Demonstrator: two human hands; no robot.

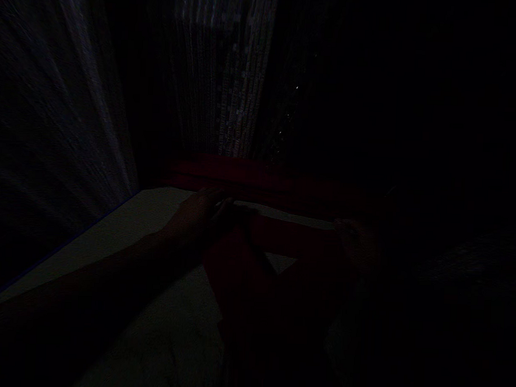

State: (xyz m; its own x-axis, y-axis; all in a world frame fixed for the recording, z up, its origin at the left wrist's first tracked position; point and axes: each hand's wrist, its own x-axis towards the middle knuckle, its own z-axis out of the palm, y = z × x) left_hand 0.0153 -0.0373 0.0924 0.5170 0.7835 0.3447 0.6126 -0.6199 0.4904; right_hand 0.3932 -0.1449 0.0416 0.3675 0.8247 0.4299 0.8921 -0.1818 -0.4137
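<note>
The view is very dark. My left hand [198,211] reaches forward over a pale flat surface [146,229] and rests at the edge of a dark red cloth [247,266]. My right hand [358,242] lies at the right side of the same red cloth, barely visible. More red fabric [242,173] stretches across behind the hands. Whether either hand pinches the cloth or only touches it is lost in the dark.
A pale ribbed or woven hanging [220,73] stands behind the surface, and a grey textured wall or drape [53,124] runs along the left. The right half of the view is black.
</note>
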